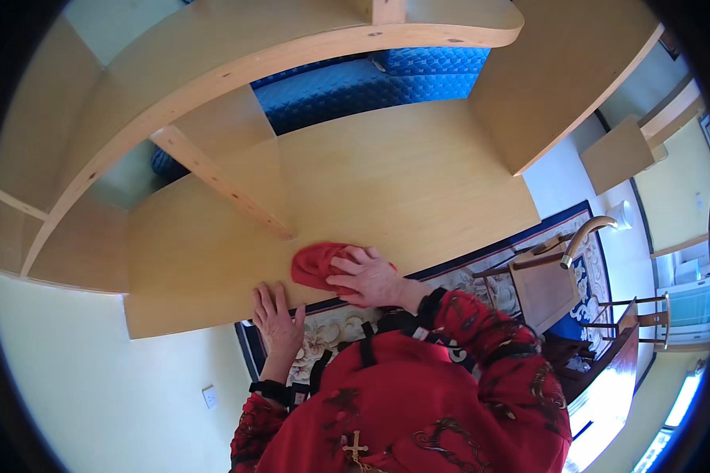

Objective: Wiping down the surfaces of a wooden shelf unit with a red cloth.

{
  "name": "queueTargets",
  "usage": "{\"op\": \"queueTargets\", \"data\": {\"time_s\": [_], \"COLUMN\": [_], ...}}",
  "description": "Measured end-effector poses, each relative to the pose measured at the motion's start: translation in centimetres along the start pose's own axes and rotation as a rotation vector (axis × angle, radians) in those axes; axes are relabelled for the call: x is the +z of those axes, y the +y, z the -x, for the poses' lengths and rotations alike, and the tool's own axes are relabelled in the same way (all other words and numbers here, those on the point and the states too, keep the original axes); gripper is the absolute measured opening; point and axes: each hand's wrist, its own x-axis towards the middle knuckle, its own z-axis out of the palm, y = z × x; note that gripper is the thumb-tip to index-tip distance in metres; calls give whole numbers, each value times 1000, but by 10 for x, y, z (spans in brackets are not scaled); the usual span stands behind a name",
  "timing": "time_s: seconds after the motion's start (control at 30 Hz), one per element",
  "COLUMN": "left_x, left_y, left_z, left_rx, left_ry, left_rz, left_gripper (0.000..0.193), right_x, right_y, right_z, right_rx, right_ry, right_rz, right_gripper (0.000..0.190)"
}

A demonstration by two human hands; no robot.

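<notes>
A red cloth [310, 266] lies bunched on a wooden shelf board [378, 171], near its front edge. My right hand [370, 278] rests on top of it with the fingers spread, pressing it to the board. To the left, my left hand [278, 322] touches the board's front edge with its fingertips and holds nothing. Just beyond the cloth, the foot of an upright wooden divider [231, 189] meets the board. What lies under my right palm is hidden.
Above the board curves an upper wooden shelf [307, 47]. A side panel [562, 71] stands at the right. Behind the opening is blue quilted upholstery [355, 83]. A patterned rug [325, 337], a wooden chair [544, 290] and a wall socket [210, 397] are around me.
</notes>
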Motion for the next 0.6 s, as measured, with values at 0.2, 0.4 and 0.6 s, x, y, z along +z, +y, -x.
{"op": "queueTargets", "data": {"time_s": [0.2,0.4,0.6], "left_x": [-13,-17,-21], "left_y": [-66,-69,-74], "left_z": [36,40,43], "left_rx": [-207,-183,-173], "left_ry": [151,103,64], "left_rz": [-88,45,25], "left_gripper": [69,77,83], "right_x": [-32,-33,28], "right_y": [121,147,-10], "right_z": [50,-14,-50], "right_rx": [441,1198,228], "right_ry": [87,64,-113], "right_rz": [341,515,235], "right_gripper": [47,47,48]}}
